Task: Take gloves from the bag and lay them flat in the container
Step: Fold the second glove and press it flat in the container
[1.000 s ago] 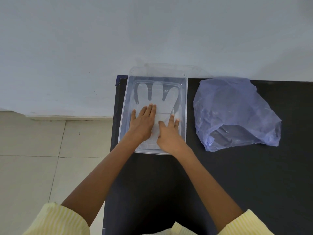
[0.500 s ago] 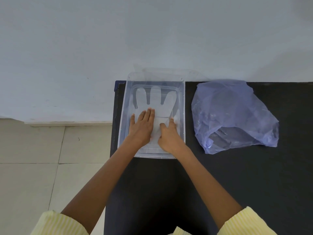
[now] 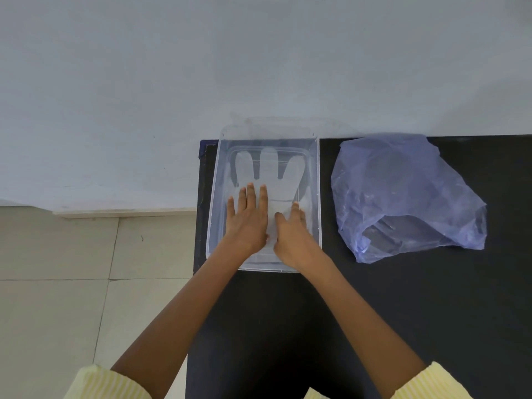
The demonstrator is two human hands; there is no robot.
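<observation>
A clear plastic container [image 3: 316,180] sits at the black table's back left corner. Inside it a see-through glove [image 3: 272,180] lies flat, fingers pointing toward the wall. My left hand [image 3: 249,217] rests palm down on the glove's left part, fingers stretched and together. My right hand [image 3: 292,231] presses on the glove's cuff at the right, fingers spread on the plastic. Neither hand grips anything. To the right of the container lies a crumpled bluish plastic bag [image 3: 403,194], its mouth open toward me, with more see-through gloves dimly visible inside.
The black table [image 3: 417,312] stretches toward me and to the right. A pale wall stands right behind the container. Left of the table is tiled floor [image 3: 72,283], past the table's left edge. My yellow sleeves show at the bottom.
Both hands have slid a little toward me along the glove, pressing it flat. The view has tilted slightly, so container and bag sit lower in the picture. The bag has not moved.
</observation>
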